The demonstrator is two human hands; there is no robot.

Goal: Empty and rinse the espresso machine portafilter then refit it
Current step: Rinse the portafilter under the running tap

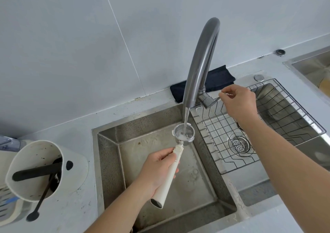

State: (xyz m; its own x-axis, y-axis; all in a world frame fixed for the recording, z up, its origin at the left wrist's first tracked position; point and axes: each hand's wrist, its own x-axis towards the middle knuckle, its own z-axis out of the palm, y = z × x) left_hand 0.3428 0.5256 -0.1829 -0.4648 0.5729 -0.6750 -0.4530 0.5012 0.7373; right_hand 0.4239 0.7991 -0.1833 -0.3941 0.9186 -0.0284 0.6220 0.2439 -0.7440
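The portafilter (184, 132) has a steel basket and a long cream-white handle (167, 177). My left hand (157, 170) grips that handle and holds the basket up over the left sink basin (110, 161). Water runs from the grey curved tap (198, 61) straight into the basket, which is foaming. My right hand (239, 102) pinches the thin tap lever (217, 99) beside the tap's base.
A white knock box (26, 157) with a black bar and a black brush stands on the counter at left. A wire rack (250, 134) lies over the right basin with its drain strainer (238, 144). A dark cloth (217, 79) lies behind the tap.
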